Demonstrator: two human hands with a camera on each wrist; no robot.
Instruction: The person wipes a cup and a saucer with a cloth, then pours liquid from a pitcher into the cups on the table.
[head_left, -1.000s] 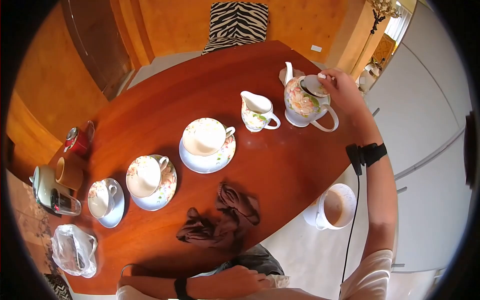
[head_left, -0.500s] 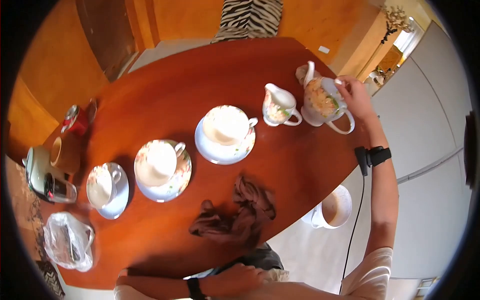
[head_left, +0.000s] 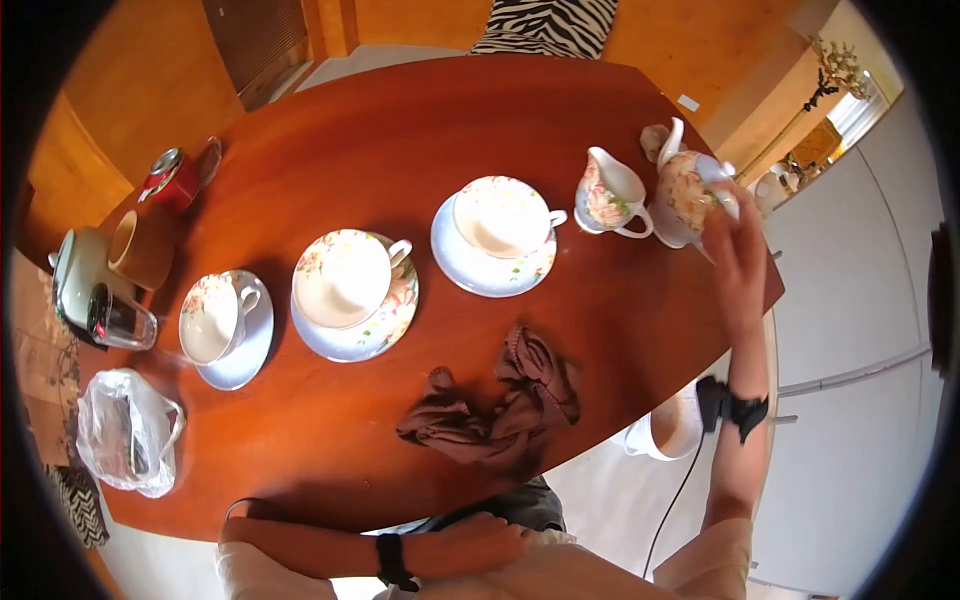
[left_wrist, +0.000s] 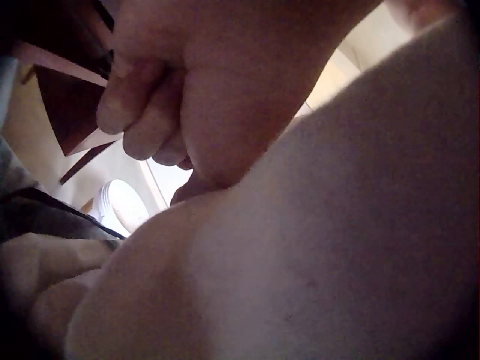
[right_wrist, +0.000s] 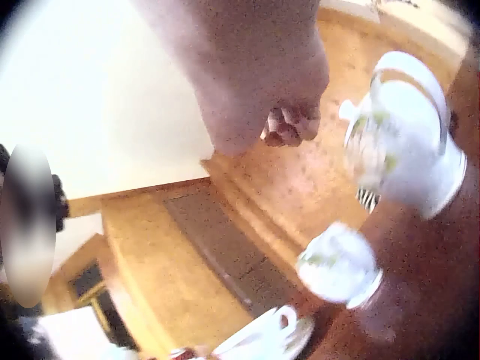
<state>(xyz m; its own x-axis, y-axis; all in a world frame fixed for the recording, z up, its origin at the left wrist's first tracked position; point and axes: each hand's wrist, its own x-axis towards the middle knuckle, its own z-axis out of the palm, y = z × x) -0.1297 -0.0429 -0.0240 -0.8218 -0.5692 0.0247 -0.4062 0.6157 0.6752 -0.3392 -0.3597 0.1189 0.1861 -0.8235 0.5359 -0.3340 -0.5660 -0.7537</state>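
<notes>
A white floral teapot (head_left: 688,192) stands at the table's right end with its lid (head_left: 722,200) on. Overlapping its near side in the head view is my blurred right hand (head_left: 735,255); in the right wrist view that hand (right_wrist: 274,105) is apart from the pot (right_wrist: 416,161), fingers loosely curled around nothing. Left of the teapot stands a matching milk jug (head_left: 612,195). My left hand (head_left: 480,545) lies at my lap, in front of the near table edge. The left wrist view shows its fingers (left_wrist: 142,112) bent loosely, holding nothing visible.
Three floral cups on saucers (head_left: 500,222) (head_left: 350,285) (head_left: 222,325) run leftward from the jug. A crumpled brown cloth (head_left: 490,400) lies near the front edge. A red can (head_left: 172,185), brown cup (head_left: 140,250) and plastic bag (head_left: 130,430) stand left. A white bucket (head_left: 672,425) is below the table.
The lid, held tilted over the teapot a second ago, now sits on it. My right hand has let go of its knob and drawn back toward me. The head view has shifted.
</notes>
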